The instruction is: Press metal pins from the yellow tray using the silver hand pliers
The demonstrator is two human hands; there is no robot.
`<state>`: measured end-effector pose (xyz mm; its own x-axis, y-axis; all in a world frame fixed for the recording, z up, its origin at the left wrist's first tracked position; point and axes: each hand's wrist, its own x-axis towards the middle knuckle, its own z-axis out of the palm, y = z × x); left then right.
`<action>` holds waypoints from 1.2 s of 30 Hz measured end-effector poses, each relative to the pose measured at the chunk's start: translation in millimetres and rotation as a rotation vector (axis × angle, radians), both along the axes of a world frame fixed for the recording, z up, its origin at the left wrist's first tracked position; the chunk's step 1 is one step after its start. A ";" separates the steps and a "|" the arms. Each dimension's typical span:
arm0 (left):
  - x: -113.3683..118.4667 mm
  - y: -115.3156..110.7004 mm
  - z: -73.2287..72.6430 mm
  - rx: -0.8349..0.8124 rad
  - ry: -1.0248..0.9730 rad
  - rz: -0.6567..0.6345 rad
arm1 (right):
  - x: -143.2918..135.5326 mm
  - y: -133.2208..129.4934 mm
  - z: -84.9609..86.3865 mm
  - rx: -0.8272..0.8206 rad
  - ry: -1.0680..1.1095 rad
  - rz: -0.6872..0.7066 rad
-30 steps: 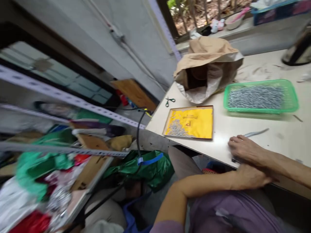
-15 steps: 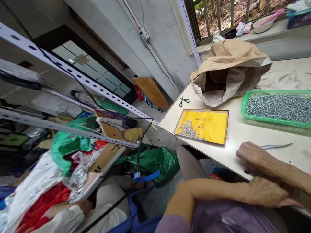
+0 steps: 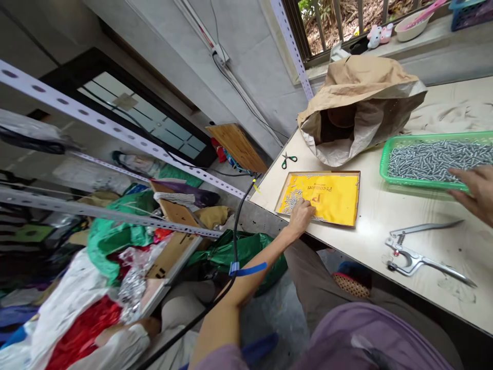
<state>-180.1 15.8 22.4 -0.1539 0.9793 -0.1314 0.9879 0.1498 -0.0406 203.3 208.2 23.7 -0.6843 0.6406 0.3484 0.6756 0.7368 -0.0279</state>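
My left hand (image 3: pixel 302 216) is over the shallow tray (image 3: pixel 359 203) lined with yellow paper, its fingers bent together at a small heap of silver metal pieces (image 3: pixel 289 201). What it pinches, if anything, is hidden. My right hand (image 3: pixel 479 192) is at the near edge of the green basket (image 3: pixel 404 181), fingers apart. That basket is full of small silver metal pins (image 3: pixel 427 159). Between me and the basket lie metal hand-press pliers (image 3: pixel 414 259) with their handles spread, touched by neither hand.
Small scissors (image 3: pixel 288 160) with green-and-black handles lie by the table's left corner. Behind the yellow-lined tray stands an open brown paper sack (image 3: pixel 362 97). A black cable (image 3: pixel 235 231) with a blue strap hangs before my left arm. Another person's arm (image 3: pixel 148 329) is at lower left.
My hands have come away from the pliers, which now lie in full view. The left has reached to the yellow-lined tray, the right to the green basket.
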 end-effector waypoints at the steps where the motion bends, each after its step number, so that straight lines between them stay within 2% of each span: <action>1: -3.1 1.1 -0.9 -0.033 -0.008 -0.020 | 5.2 -12.2 -7.3 -0.032 0.031 0.066; 3: -6.0 3.1 -4.1 -0.082 -0.016 -0.061 | 16.1 -38.1 -18.5 -0.096 0.092 0.146; 5: -8.8 4.7 -7.2 -0.109 -0.017 -0.090 | 28.2 -62.4 -23.5 -0.178 0.121 0.155; 9: -15.3 5.0 -8.0 -0.104 -0.031 -0.095 | 49.1 -101.9 -16.4 -0.365 0.111 0.068; 12: -2.3 3.5 -3.2 0.038 -0.148 -0.057 | 54.6 -124.6 -9.6 -0.402 0.096 0.027; 14: 23.0 1.1 0.9 0.149 -0.362 -0.021 | 53.8 -135.7 -10.3 -0.398 0.080 0.028; 16: 59.4 -2.3 2.8 0.152 -0.665 0.047 | 51.4 -143.4 -15.0 -0.423 0.059 0.032; 19: 117.6 -6.0 -3.3 -0.070 -1.070 0.247 | 47.7 -150.4 -24.2 -0.493 0.058 0.019; 22: 156.6 -5.3 -16.2 -0.239 -1.264 0.410 | 45.9 -154.9 -28.9 -0.540 0.058 0.026; 26: 173.0 -3.0 -25.8 -0.257 -1.296 0.467 | 46.1 -159.3 -28.5 -0.576 0.021 0.020; 36: 176.2 -2.2 -28.6 -0.311 -1.141 0.481 | 45.9 -163.3 -45.5 -0.497 0.076 0.029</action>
<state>-3.9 13.5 -6.1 -0.1321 0.7608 -0.6354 0.3348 0.6376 0.6938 249.2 45.0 -21.8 -0.6890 0.7227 0.0551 0.6374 0.6404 -0.4286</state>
